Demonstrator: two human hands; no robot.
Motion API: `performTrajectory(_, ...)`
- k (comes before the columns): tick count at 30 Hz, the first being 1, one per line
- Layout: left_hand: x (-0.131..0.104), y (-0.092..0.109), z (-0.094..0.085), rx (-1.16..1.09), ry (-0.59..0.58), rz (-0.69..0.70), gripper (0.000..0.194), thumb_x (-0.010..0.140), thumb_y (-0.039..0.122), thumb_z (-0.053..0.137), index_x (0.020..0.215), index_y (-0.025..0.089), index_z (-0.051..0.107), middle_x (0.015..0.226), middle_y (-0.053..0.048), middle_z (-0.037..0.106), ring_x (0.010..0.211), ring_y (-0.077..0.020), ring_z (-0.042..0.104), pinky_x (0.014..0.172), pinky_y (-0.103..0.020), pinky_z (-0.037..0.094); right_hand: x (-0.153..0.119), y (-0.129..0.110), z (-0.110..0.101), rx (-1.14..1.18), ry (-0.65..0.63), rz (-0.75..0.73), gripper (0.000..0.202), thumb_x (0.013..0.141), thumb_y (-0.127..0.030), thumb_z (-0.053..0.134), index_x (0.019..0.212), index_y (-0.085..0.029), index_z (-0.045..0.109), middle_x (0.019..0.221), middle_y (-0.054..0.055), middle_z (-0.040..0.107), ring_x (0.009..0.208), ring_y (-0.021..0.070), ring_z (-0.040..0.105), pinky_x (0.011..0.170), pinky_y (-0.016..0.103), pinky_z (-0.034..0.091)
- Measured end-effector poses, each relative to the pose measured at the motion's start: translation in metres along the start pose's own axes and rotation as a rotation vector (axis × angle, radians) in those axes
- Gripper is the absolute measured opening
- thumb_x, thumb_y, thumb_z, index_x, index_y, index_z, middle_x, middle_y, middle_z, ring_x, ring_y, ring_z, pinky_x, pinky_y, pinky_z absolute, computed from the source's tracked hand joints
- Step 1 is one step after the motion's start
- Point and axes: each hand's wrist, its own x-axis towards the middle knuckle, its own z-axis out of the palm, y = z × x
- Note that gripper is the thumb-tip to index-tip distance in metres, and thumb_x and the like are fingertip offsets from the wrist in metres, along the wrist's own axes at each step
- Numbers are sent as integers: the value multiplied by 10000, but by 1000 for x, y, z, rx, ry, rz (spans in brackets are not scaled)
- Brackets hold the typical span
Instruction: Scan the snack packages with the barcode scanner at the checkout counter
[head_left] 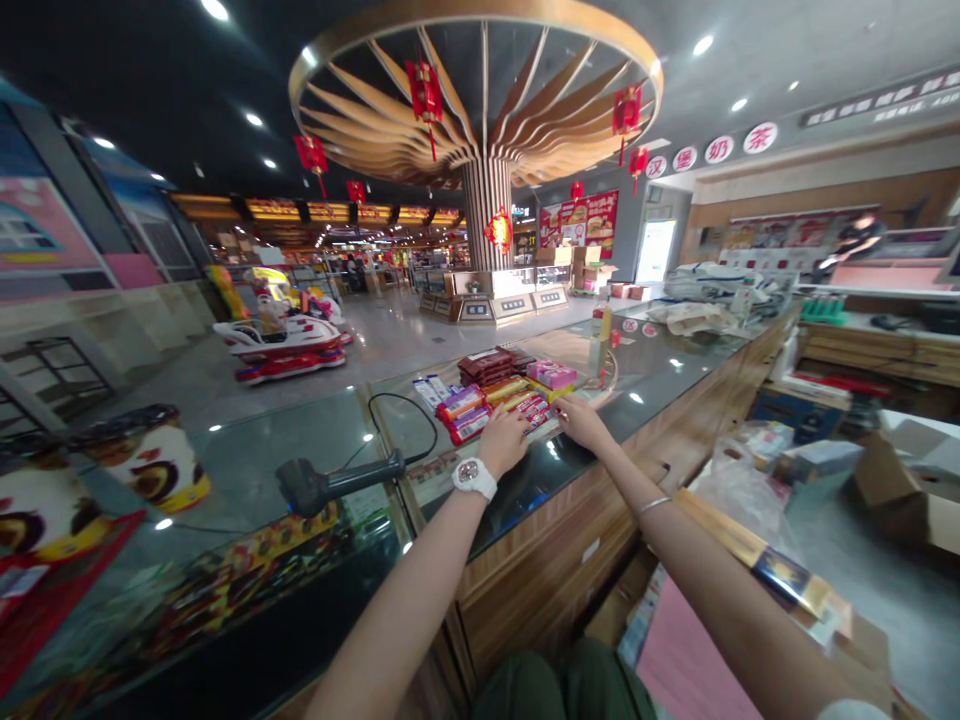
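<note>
My left hand [504, 440], with a white watch [474, 476] on its wrist, rests at the front of a group of packaged snacks on the glass counter. Its fingers are extended against the red-and-white snack packets [534, 410]. My right hand [581, 422] is at the right end of these packets, fingers loosely bent, nothing visible in its grip. Behind the hands lie stacked dark red packets [491, 366], yellow packets [508, 390], purple and red packets [461, 408] and a pink box [552, 374]. White-and-blue packets [431, 392] lie at the left end.
A black barcode scanner [337, 482] with a cable lies left of the snacks. Large printed tubs [150, 455] stand far left. To my right are a plastic bag [750, 480] and an open carton [900, 490]. White covered goods [712, 295] sit farther along the counter.
</note>
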Motion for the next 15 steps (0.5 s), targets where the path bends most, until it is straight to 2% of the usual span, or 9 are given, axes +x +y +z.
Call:
performTrajectory(4,-1,-1,-2,18,11,-41,229,825,104,556,979,177,710,1059,-78,696,1080,-205,618,1191,-431,276,0,0,0,37,-20,-43,332,782,-12,483,923,-184,729,1084,81,713,1029,207,651,967,320,472)
performTrajectory(15,-3,-1,-2,54,18,-41,255,895,122,526,1034,218,717,1111,-55,701,1114,-210,601,1173,-468,305,2,4,7,46,-17,12,335,805,-64,502,1012,-197,730,1134,78,736,1093,218,660,1020,326,457)
